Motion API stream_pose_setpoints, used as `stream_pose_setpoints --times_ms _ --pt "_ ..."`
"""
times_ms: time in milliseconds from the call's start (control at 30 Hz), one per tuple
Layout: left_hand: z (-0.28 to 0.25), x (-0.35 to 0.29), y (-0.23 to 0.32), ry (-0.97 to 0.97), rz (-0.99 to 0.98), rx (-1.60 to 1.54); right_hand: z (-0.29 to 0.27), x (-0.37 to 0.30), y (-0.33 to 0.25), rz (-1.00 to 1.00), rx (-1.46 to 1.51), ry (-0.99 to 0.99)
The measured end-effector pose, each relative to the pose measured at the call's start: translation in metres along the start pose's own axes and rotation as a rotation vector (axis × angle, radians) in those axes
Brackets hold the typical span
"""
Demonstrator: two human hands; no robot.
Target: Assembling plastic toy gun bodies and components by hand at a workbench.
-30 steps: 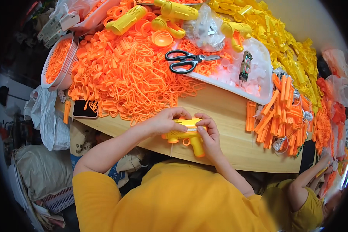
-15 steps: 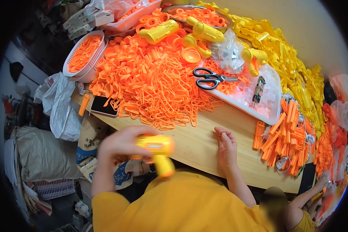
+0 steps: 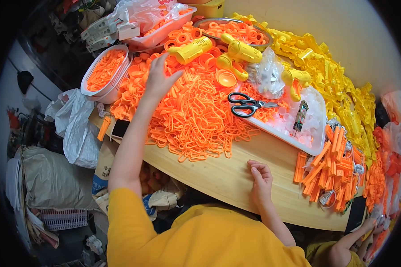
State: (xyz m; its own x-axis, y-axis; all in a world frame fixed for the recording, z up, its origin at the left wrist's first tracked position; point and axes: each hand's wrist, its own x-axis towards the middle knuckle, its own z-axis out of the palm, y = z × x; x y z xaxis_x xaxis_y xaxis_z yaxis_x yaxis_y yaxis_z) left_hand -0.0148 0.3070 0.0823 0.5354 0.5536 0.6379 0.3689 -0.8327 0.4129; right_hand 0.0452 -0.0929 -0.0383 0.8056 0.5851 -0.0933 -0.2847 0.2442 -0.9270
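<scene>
My left hand point(image 3: 159, 81) reaches over the heap of orange plastic parts point(image 3: 196, 107), thumb and fingers spread, with nothing in it. Just beyond its fingertips lies a yellow pistol-shaped plastic toy body point(image 3: 194, 50), apart from the hand as far as I can see. My right hand point(image 3: 261, 179) rests at the near side of the wooden table point(image 3: 236, 178), fingers loosely bent and holding nothing. Black-handled scissors point(image 3: 247, 105) lie at the heap's right side. More yellow toy bodies point(image 3: 246, 51) lie at the back.
A white tray point(image 3: 272, 132) holds translucent pieces and a small dark-and-green part point(image 3: 300, 116). Bundled orange sticks point(image 3: 327, 169) lie right. Yellow parts point(image 3: 334, 84) heap along the wall. A white basket point(image 3: 116, 82) and phone point(image 3: 120, 128) stand left. Another person's arm point(image 3: 349, 242) shows lower right.
My left hand has moved forward from near my body to over the heap. The yellow toy body it held is no longer in it. My right hand's fingers have bent a little more.
</scene>
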Motion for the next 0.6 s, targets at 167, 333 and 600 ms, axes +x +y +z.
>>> stream_pose_setpoints --times_ms 167,333,600 --pt "0.074 0.06 -0.008 -0.047 0.011 0.274 0.005 0.0 0.001 -0.018 -0.042 -0.004" --pt "0.076 0.061 -0.026 0.123 0.11 0.246 0.008 0.0 0.0 -0.018 -0.047 -0.015" --pt "-0.017 -0.071 0.085 0.131 0.459 -0.206 0.061 0.01 -0.047 -0.081 0.049 -0.099"
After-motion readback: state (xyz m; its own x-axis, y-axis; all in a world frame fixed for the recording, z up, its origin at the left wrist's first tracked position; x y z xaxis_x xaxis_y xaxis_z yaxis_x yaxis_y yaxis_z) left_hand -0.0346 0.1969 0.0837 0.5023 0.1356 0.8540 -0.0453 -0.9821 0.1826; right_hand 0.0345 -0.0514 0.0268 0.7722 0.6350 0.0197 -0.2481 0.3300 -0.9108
